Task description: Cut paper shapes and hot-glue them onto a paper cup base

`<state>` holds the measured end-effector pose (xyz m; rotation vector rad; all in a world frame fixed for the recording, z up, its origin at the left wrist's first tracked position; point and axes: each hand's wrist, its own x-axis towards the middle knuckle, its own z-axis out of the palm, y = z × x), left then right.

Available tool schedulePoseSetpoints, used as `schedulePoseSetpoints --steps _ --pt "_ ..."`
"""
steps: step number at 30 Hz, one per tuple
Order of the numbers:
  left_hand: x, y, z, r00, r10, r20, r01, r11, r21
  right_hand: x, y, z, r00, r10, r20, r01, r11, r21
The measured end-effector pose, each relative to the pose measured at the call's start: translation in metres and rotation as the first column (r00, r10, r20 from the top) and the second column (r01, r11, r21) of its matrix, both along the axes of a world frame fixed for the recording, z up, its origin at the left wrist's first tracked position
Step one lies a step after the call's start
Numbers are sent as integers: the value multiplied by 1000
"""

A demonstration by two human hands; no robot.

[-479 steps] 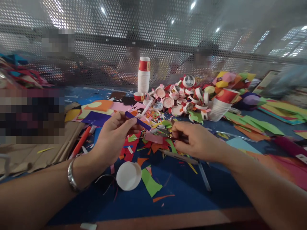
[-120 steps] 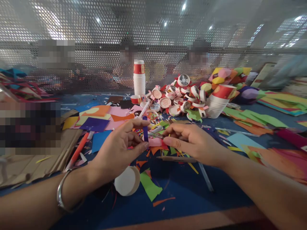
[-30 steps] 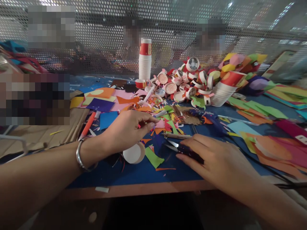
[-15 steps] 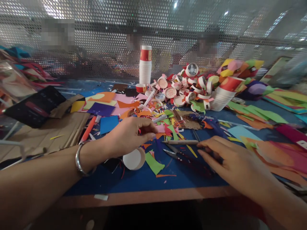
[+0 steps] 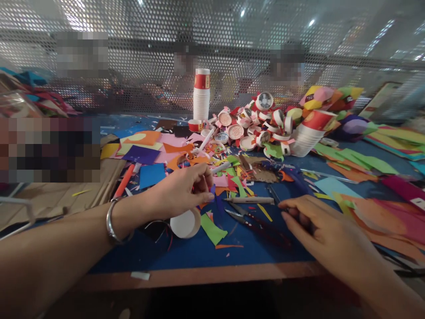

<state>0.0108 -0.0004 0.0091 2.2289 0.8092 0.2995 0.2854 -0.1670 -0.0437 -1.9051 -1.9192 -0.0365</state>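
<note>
My left hand (image 5: 191, 188) is closed in a pinch on a small purple paper piece (image 5: 213, 191), just above the table's litter of scraps. My right hand (image 5: 312, 221) hovers low to the right, its thumb and forefinger closed at the near end of a thin translucent glue stick (image 5: 273, 194). Dark-handled scissors (image 5: 254, 223) lie slightly apart between my hands. Behind them rests a grey marker pen (image 5: 250, 200). Below my left hand stands a white paper cup base (image 5: 184, 223), partly hidden, beside a green paper scrap (image 5: 212, 228).
A tall stack of paper cups (image 5: 201, 104) stands at the back. Right of it are a heap of cut cup pieces (image 5: 235, 131) and a leaning cup stack (image 5: 308, 139). A blue glue gun (image 5: 294, 179) lies mid-right. Cardboard (image 5: 66, 197) and an orange stick (image 5: 124, 180) are left.
The scissors, in my right hand a second ago, now lie on the table, and that hand has moved right to the glue stick. My left hand keeps its pinch, near the same spot.
</note>
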Motion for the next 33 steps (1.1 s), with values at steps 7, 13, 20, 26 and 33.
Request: schedulePoseSetpoints --steps 7,13,20,26,33 --pt "-4 16 -1 990 32 135 -52 988 148 -6 -2 -3 997 -36 -74 40 998 53" --pt "-8 26 -3 989 106 105 -129 960 247 -10 -3 -2 990 -67 -122 74 996 48" --pt "-9 30 -8 989 119 92 -141 947 287 -8 -2 -6 992 -67 -111 78 992 98" --pt "-11 31 -7 980 163 118 -190 942 276 -8 -4 -5 991 -69 -110 81 992 102" --pt "-18 41 -10 981 162 102 -185 941 283 -7 -4 -6 990 -85 -114 95 992 88"
